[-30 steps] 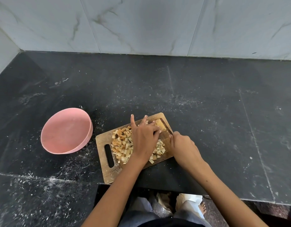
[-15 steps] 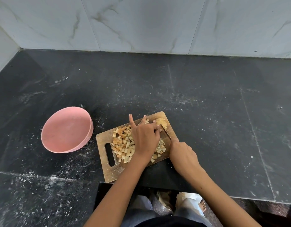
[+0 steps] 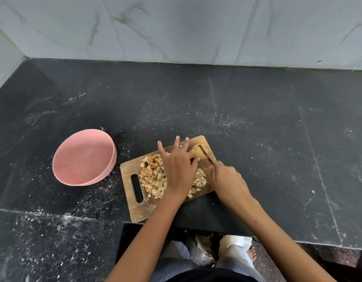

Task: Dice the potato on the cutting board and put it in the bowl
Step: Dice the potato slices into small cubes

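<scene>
On the dark speckled stone desk (image 3: 257,123), a rectangular wooden cutting board (image 3: 135,208) with a slotted handle hole lies tilted, its near corner reaching the desk's front edge. A heap of small pale and orange-tinted potato cubes (image 3: 153,176) covers the middle of the board, with a few more cubes showing to the right of the left wrist. At the far right corner of the board sits the remaining uncut chunk of pale yellow potato (image 3: 196,149).

The left hand (image 3: 179,169) lies over the board, palm down; its outer fingers stretch forward and fan apart towards the board's far edge, while the inner fingers and thumb bend towards the uncut chunk and touch it, so this grip steadies the chunk. The right hand (image 3: 227,178) is at the right edge of the board with its fingers wrapped round the handle of a thin metal knife (image 3: 206,155), whose blade points away from the person and rests against the chunk. The handle itself is hidden inside the grip.

A round pink plastic bowl (image 3: 111,157) stands on the desk to the left of the board, near it but not touching, with nothing visible inside. Behind the desk rises a white marble-patterned tiled wall (image 3: 176,27).
</scene>
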Tool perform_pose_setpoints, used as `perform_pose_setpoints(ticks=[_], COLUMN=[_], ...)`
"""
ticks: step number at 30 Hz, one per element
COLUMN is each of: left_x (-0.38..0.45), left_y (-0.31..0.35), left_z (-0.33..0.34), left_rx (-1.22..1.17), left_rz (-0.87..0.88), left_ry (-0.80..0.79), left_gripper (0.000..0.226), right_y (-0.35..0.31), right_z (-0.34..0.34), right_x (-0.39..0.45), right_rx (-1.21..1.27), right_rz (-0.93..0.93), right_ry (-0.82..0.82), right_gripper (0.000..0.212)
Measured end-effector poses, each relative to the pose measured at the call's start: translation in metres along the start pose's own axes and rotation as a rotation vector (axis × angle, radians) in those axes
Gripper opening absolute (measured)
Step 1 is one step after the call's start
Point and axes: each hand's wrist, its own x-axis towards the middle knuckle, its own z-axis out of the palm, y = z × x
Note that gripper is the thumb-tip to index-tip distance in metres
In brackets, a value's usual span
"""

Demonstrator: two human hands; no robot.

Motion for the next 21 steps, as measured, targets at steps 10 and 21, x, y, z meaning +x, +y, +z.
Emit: perform_pose_setpoints(ticks=[10,21], left_x=[0.001,0.001], left_y=[-0.005,-0.002], left_z=[0.003,0.003], left_rx=[-0.059,-0.008], left_rz=[-0.107,-0.068], left_ry=[0.004,0.035], left_gripper=[0.005,0.015], right_y=[-0.013,0.003], right_z=[0.011,0.014], right_x=[0.018,-0.014], right_rx=[-0.060,-0.165], right_rz=[-0.001,0.066], right_ry=[-0.010,-0.122], right_gripper=[0.030,0.024])
